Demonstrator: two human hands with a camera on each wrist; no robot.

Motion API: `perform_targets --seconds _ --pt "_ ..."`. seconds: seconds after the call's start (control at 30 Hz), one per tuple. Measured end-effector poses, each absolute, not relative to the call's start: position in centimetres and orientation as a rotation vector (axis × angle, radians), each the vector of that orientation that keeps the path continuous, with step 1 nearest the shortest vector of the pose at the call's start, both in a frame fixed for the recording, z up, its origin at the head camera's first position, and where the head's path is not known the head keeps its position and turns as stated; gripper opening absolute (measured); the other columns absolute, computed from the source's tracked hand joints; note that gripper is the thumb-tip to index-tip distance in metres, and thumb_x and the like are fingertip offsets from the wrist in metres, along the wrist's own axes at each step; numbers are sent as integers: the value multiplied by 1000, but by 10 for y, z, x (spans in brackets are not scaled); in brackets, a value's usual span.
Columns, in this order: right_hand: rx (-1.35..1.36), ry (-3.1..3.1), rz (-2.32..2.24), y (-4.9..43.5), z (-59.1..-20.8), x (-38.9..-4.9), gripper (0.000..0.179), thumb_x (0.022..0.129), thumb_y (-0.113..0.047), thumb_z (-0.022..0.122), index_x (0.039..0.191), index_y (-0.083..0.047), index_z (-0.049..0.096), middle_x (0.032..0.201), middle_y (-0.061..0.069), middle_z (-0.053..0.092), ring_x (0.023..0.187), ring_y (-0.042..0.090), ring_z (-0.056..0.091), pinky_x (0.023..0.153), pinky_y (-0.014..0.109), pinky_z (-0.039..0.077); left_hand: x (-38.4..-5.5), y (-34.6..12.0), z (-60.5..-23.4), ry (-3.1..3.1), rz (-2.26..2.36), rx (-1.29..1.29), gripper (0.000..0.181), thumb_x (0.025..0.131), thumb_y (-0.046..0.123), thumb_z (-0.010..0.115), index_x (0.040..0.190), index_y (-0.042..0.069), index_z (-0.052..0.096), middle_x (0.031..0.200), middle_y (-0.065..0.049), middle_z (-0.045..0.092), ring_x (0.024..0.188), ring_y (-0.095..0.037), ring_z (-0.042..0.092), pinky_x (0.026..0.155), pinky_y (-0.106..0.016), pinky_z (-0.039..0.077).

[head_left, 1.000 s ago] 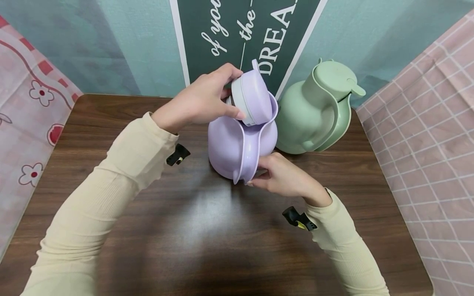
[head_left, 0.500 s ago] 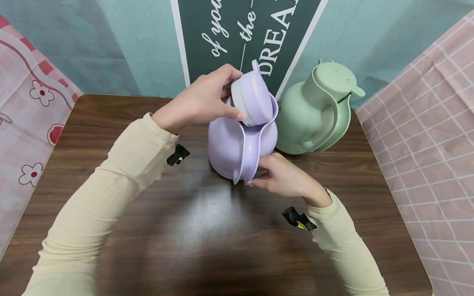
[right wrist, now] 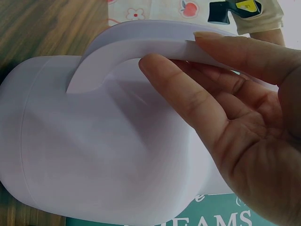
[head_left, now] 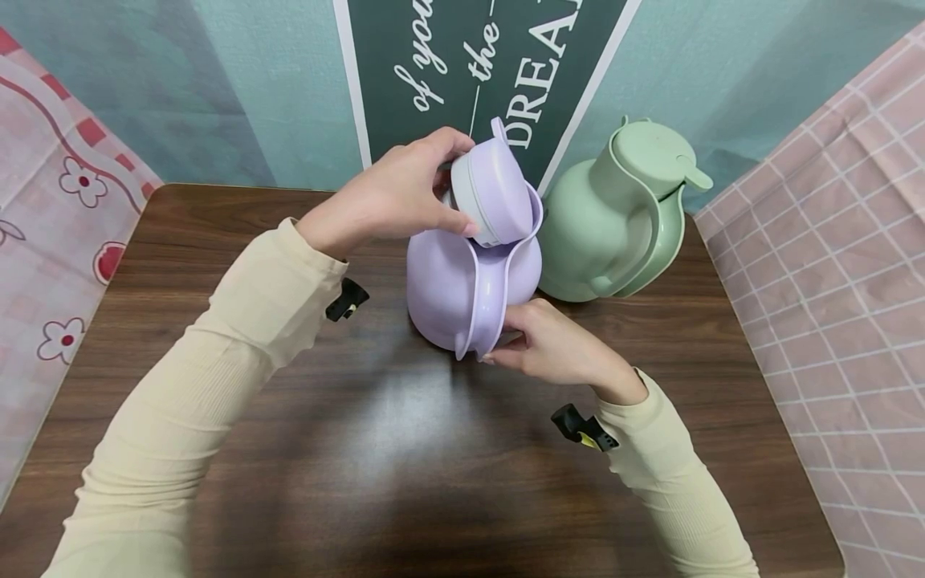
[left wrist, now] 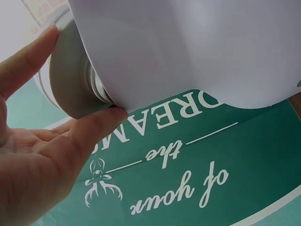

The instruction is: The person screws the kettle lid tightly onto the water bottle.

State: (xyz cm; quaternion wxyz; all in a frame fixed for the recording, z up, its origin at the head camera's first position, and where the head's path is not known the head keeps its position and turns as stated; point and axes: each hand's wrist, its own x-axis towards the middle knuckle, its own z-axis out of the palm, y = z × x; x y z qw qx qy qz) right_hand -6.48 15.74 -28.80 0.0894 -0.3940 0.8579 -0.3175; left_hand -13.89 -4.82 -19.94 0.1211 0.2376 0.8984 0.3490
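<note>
A lavender thermos jug [head_left: 442,285] stands on the wooden table, its handle [head_left: 490,303] toward the front. At its mouth is a lavender and white lid [head_left: 497,189], tilted in the head view. My left hand [head_left: 397,191] holds the lid's white side between thumb and fingers. In the left wrist view a thin gap with a threaded-looking ring [left wrist: 97,84] shows between lid and jug. My right hand [head_left: 560,343] grips the lower part of the handle. The right wrist view shows thumb and fingers around that handle, beside the jug body [right wrist: 103,146]. The jug's opening is hidden.
A green thermos jug [head_left: 600,229] with its lid on stands close to the right of the lavender one. Behind them a dark green lettered banner [head_left: 462,72] hangs on a teal cloth. Pink patterned cloths [head_left: 817,265] border the wooden table [head_left: 405,482] left and right.
</note>
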Motion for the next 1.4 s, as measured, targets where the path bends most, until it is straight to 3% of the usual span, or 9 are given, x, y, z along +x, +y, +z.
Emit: perform_targets --seconds 0.17,0.87,1.4 --pt "-1167 2550 -948 157 -288 -65 18 74 -7 74 91 -8 66 83 -6 65 78 8 57 75 29 45 -139 -48 -198 2621 1026 713 78 73 18 76 137 6 33 127 -7 50 106 -17 49 91 -29 36" --pt "-1186 2551 -951 159 -289 -66 18 75 -7 73 91 -8 65 82 -7 64 77 8 57 74 30 45 -138 -31 -174 2739 705 710 90 71 35 76 142 10 26 134 -7 43 118 -23 41 95 -32 33" --pt "-1176 2545 -949 159 -289 -66 17 75 -7 73 90 -9 65 82 -7 64 76 8 56 73 29 44 -141 -29 -173 2741 717 808 70 70 19 78 131 13 44 128 -5 49 108 -22 45 89 -31 35"
